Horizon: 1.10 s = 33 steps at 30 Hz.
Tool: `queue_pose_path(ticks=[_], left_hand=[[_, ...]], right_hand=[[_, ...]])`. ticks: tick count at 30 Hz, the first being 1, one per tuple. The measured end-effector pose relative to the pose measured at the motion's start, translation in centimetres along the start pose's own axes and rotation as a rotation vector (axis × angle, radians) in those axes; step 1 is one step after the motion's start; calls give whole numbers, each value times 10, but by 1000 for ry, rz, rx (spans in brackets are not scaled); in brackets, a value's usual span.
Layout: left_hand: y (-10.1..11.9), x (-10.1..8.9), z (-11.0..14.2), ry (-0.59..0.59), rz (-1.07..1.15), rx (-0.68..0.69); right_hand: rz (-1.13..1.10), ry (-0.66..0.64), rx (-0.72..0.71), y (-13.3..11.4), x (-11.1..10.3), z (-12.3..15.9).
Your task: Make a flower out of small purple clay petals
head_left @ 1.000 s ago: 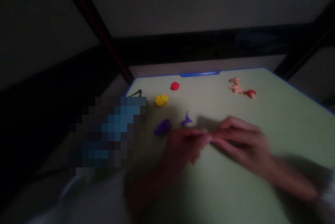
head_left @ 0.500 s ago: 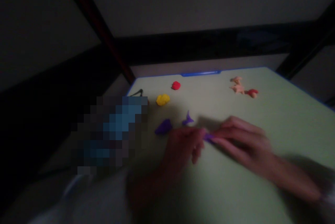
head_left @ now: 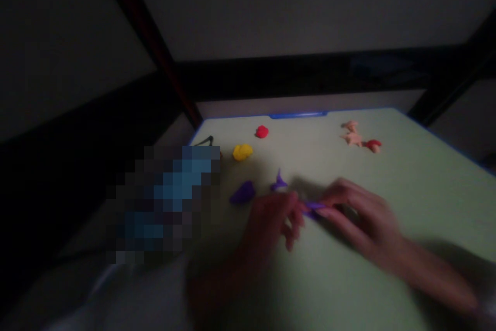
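Note:
A small purple piece of modelling clay (head_left: 314, 206) is stretched between my two hands, low over the table. My right hand (head_left: 364, 222) pinches its right end between thumb and fingertips. At the other end, the fingers of my left hand (head_left: 273, 217) are closed on the clay, with the lower fingers curled; blur softens the exact grip. Just beyond my left hand stands a small purple clay shape (head_left: 279, 182) with a pointed tip. A larger purple clay lump (head_left: 243, 193) lies to its left.
Farther back are a yellow clay lump (head_left: 243, 152) and a red clay lump (head_left: 262, 131). Several flesh-coloured clay figures (head_left: 352, 138), one with a red top, sit at the back right of the pale table (head_left: 411, 166). A pixelated blue patch (head_left: 182, 181) covers the left side.
More of the purple clay shows between my fingertips, and my left fingers have shifted slightly apart. The whole scene sits a little lower in view; the other clay pieces keep their places.

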<state>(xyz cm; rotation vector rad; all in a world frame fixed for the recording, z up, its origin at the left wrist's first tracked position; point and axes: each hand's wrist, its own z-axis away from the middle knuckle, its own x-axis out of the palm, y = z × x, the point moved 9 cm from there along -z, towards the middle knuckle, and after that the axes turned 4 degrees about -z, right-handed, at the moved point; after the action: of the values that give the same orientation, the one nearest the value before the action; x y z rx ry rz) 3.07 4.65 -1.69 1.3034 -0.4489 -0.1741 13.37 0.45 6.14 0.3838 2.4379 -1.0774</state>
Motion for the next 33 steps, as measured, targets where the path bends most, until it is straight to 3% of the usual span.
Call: queue_pose_path(ticks=[5,10,24,33], left_hand=[[3,2,2,-23,-10,20],[2,-3,1,31,-60,25],[-1,5,2,-3,-91,-29],[1,1,5,60,-127,-55]], right_hand=[[-5,-7,-8,0,1,0],[22,-33,-48,-5,2,0],[53,40,-78,-12,-2,-3],[66,57,-76,-11,-2,-3]])
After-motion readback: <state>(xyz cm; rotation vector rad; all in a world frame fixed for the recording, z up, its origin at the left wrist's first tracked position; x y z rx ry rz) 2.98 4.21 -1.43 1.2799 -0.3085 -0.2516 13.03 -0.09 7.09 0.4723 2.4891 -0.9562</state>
